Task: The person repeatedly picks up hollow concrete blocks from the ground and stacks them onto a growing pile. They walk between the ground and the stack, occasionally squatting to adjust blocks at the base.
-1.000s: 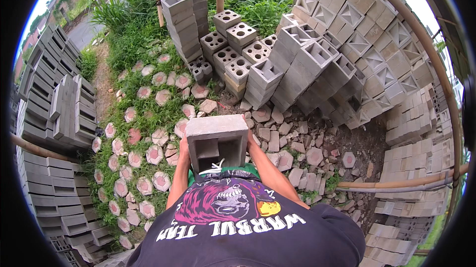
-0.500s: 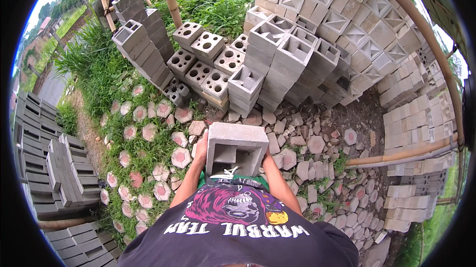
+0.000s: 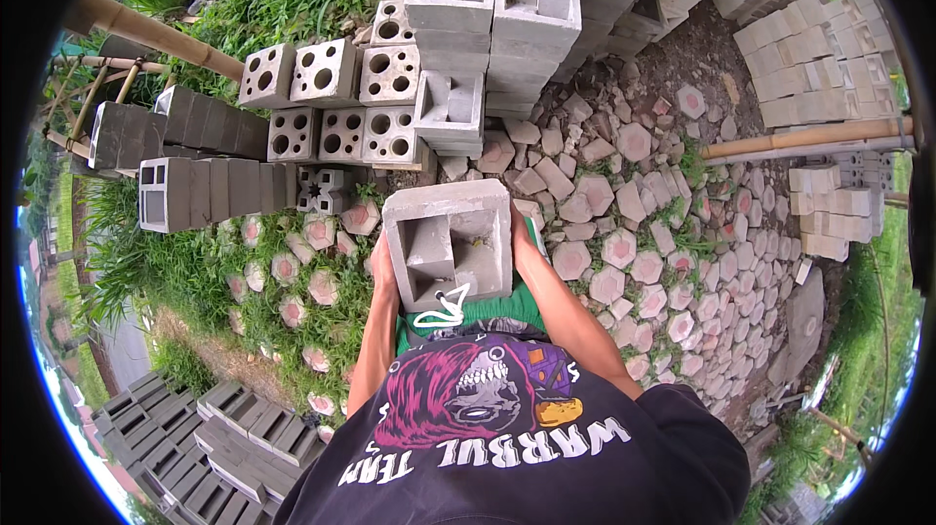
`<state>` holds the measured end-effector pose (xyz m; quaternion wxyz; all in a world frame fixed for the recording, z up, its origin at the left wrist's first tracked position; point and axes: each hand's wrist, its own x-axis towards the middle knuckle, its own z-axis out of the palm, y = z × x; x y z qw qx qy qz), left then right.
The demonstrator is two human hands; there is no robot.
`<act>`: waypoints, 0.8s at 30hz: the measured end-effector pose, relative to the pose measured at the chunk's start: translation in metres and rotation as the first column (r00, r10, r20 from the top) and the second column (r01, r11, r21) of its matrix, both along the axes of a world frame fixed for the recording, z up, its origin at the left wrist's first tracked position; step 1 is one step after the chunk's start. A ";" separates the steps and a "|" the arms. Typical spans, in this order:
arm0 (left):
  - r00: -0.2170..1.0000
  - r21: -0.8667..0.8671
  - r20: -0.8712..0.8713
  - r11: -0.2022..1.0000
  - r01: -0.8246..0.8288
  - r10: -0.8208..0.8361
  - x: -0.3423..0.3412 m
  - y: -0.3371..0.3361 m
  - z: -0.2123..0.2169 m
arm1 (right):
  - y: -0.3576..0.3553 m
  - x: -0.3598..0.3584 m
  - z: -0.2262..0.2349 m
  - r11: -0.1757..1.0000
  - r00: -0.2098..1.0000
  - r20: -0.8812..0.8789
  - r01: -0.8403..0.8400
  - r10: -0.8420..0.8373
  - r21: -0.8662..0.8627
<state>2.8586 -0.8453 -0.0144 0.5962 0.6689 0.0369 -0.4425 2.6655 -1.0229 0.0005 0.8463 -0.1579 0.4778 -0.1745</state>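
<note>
A square grey concrete ventilation block (image 3: 447,199) is held close in front of my waist, its recessed, stepped face toward me. My left hand (image 3: 383,267) presses on the block's left side and my right hand (image 3: 523,234) on its right side. Most of the fingers are hidden by the block's edges. White drawstrings hang at its lower edge, over green shorts. Just beyond it, a stack of similar blocks (image 3: 450,96) stands beside several blocks with round holes (image 3: 325,72).
Hexagonal pavers (image 3: 618,247) and broken stones cover the ground to the right. Grass with pavers lies left. Grey block rows (image 3: 216,195) stand at left, slotted blocks (image 3: 244,447) lower left. A bamboo pole (image 3: 809,140) spans the right, near pale stacked blocks (image 3: 819,62).
My view has turned, so the stacks now appear farther left and higher, and the block rows lie more sideways. The block stays between both hands and appears slightly higher and more face-on.
</note>
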 end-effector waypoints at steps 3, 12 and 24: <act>0.990 0.092 -0.131 0.994 0.055 -0.042 0.012 0.013 0.025 | 0.014 0.013 -0.008 0.997 0.984 -0.160 -0.081 0.078 -0.015; 0.944 0.057 -0.314 0.991 0.120 -0.096 0.032 -0.057 0.038 | -0.023 0.025 -0.021 0.995 0.998 -0.066 -0.011 0.018 0.095; 0.892 0.397 -0.157 0.800 0.450 -0.423 0.072 -0.167 -0.018 | -0.109 0.065 -0.057 0.981 0.960 -0.229 -0.180 0.160 -0.070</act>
